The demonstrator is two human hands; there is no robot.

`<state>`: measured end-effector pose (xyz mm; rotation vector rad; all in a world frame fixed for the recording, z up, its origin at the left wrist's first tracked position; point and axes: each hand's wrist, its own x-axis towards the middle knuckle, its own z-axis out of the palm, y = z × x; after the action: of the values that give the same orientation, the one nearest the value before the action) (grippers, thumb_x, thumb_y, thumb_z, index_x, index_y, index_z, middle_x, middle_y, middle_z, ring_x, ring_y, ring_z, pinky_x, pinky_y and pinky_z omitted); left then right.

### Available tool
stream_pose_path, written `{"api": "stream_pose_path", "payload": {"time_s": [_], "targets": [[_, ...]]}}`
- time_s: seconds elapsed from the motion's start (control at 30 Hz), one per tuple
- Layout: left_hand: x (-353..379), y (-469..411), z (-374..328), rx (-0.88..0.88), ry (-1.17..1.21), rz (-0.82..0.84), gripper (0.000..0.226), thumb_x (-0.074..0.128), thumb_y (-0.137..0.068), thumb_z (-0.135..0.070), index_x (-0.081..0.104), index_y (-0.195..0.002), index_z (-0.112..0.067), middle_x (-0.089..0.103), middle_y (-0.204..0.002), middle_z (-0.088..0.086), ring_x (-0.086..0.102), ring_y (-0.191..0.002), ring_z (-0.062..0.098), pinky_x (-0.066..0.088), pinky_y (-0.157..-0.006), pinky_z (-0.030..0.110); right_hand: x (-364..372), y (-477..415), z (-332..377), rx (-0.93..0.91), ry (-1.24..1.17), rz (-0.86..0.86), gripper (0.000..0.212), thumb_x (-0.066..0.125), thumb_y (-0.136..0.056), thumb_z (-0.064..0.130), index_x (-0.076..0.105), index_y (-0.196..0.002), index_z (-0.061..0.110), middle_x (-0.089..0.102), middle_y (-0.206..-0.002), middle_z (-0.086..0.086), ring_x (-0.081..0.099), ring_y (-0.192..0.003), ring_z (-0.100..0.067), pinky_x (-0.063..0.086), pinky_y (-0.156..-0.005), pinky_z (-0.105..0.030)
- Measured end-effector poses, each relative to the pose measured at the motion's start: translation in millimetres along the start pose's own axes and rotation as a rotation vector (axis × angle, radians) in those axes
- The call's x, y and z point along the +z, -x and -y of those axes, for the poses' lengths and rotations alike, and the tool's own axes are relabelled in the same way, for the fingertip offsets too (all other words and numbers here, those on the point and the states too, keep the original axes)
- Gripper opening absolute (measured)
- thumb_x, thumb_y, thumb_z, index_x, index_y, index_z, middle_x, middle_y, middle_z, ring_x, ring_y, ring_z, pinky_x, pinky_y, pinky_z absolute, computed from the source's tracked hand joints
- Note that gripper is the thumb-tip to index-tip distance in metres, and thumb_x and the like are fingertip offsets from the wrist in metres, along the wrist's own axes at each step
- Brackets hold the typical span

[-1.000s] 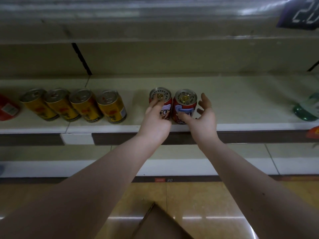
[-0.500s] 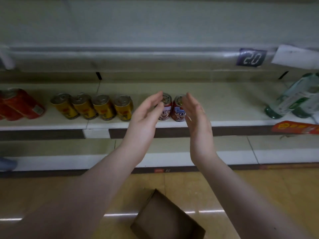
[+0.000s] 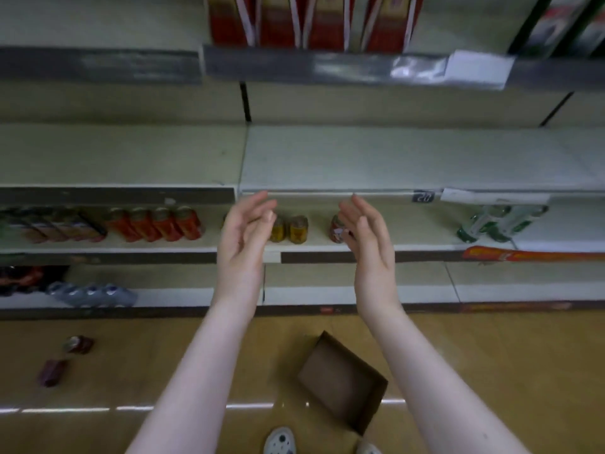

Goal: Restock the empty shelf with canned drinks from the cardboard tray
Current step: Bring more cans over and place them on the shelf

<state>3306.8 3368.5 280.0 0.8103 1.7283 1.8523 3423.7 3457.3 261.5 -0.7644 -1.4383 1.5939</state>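
My left hand (image 3: pixel 244 235) and my right hand (image 3: pixel 368 239) are raised in front of the shelf (image 3: pixel 425 248), palms facing each other, fingers apart, holding nothing. Behind them on the shelf stand yellow cans (image 3: pixel 298 229) and a red cartoon can (image 3: pixel 336 229), partly hidden by my hands. The brown cardboard tray (image 3: pixel 340 381) lies on the floor between my forearms and looks empty inside.
Red cans (image 3: pixel 154 224) and dark cans stand on the shelf at the left, green bottles (image 3: pixel 491 222) at the right. Two cans (image 3: pixel 78 344) lie on the floor at the left. Water bottles (image 3: pixel 91 294) sit on the bottom shelf. My shoes show at the bottom edge.
Both hands let go of the red cans and pulled back from the shelf. The view has risen and backed away, so more shelves and the whole tray show.
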Motion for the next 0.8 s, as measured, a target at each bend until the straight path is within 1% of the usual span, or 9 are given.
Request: {"api": "stream_pose_path", "payload": {"time_s": [0.1,0.2,0.27,0.4,0.5,0.57,0.63,0.73,0.8], "targets": [[-30,21,-49,0.096,-0.015,-0.009,0.031,0.049,-0.087,-0.031,0.058,-0.116,-0.023,0.066,-0.114,-0.005,0.061,-0.109,0.011,0.048,-0.098,0.035,13,29,33,-0.026,-0.018,0.029,0.037,0.039,-0.088,0.035,0.05,-0.123,0.025,0.057,-0.132,-0.002,0.053,-0.123,-0.009,0.038,-0.109,-0.037],[-45,37,-78,0.145,-0.006,-0.019,0.027,0.047,-0.089,-0.03,0.059,-0.111,-0.026,0.067,-0.111,-0.004,0.062,-0.107,0.012,0.05,-0.092,0.03,19,39,55,-0.026,-0.03,0.098,0.037,0.038,-0.088,0.038,0.05,-0.122,0.031,0.057,-0.13,0.004,0.053,-0.122,-0.007,0.038,-0.11,-0.036],[-50,53,-93,0.165,-0.006,-0.058,0.025,0.045,-0.09,-0.029,0.06,-0.11,-0.026,0.067,-0.11,-0.002,0.062,-0.107,0.014,0.05,-0.092,0.03,21,43,71,-0.046,-0.007,0.143,0.04,0.036,-0.089,0.04,0.049,-0.125,0.031,0.057,-0.13,0.008,0.052,-0.122,-0.005,0.038,-0.11,-0.035],[-51,100,-117,0.184,0.02,-0.198,0.026,0.043,-0.094,-0.028,0.06,-0.112,-0.022,0.066,-0.113,0.002,0.061,-0.109,0.016,0.048,-0.096,0.036,29,61,106,-0.121,-0.01,0.291,0.032,0.033,-0.093,0.037,0.049,-0.12,0.038,0.055,-0.133,0.006,0.051,-0.123,-0.003,0.038,-0.11,-0.033],[-50,137,-126,0.166,0.032,-0.317,0.026,0.042,-0.096,-0.025,0.061,-0.111,-0.019,0.067,-0.112,0.004,0.062,-0.107,0.017,0.049,-0.096,0.038,36,79,121,-0.143,-0.014,0.423,0.033,0.033,-0.093,0.036,0.049,-0.121,0.036,0.056,-0.132,0.005,0.052,-0.122,-0.004,0.039,-0.109,-0.031],[-56,164,-131,0.153,0.03,-0.403,0.027,0.042,-0.094,-0.027,0.062,-0.109,-0.02,0.068,-0.11,0.004,0.063,-0.105,0.017,0.049,-0.096,0.039,45,94,127,-0.147,-0.019,0.502,0.034,0.032,-0.092,0.036,0.049,-0.121,0.035,0.057,-0.131,0.006,0.053,-0.121,-0.003,0.039,-0.109,-0.032],[-70,183,-135,0.144,0.005,-0.464,0.029,0.04,-0.095,-0.027,0.062,-0.111,-0.017,0.068,-0.109,0.003,0.064,-0.104,0.015,0.049,-0.096,0.039,55,105,131,-0.153,-0.026,0.555,0.035,0.032,-0.092,0.037,0.05,-0.122,0.034,0.058,-0.129,0.005,0.053,-0.12,-0.004,0.04,-0.108,-0.034],[-104,205,-145,0.143,-0.009,-0.616,0.03,0.036,-0.098,-0.025,0.061,-0.113,-0.017,0.068,-0.109,0.0,0.064,-0.104,0.013,0.048,-0.097,0.04,81,125,134,-0.147,-0.049,0.642,0.036,0.031,-0.092,0.038,0.051,-0.122,0.033,0.059,-0.128,0.006,0.053,-0.121,-0.005,0.04,-0.108,-0.035],[-132,219,-151,0.157,0.005,-0.72,0.03,0.035,-0.099,-0.026,0.061,-0.112,-0.018,0.068,-0.109,0.0,0.064,-0.104,0.013,0.048,-0.097,0.04,104,142,133,-0.142,-0.045,0.705,0.034,0.031,-0.093,0.039,0.052,-0.12,0.036,0.059,-0.128,0.008,0.053,-0.121,-0.003,0.039,-0.109,-0.034]]}}
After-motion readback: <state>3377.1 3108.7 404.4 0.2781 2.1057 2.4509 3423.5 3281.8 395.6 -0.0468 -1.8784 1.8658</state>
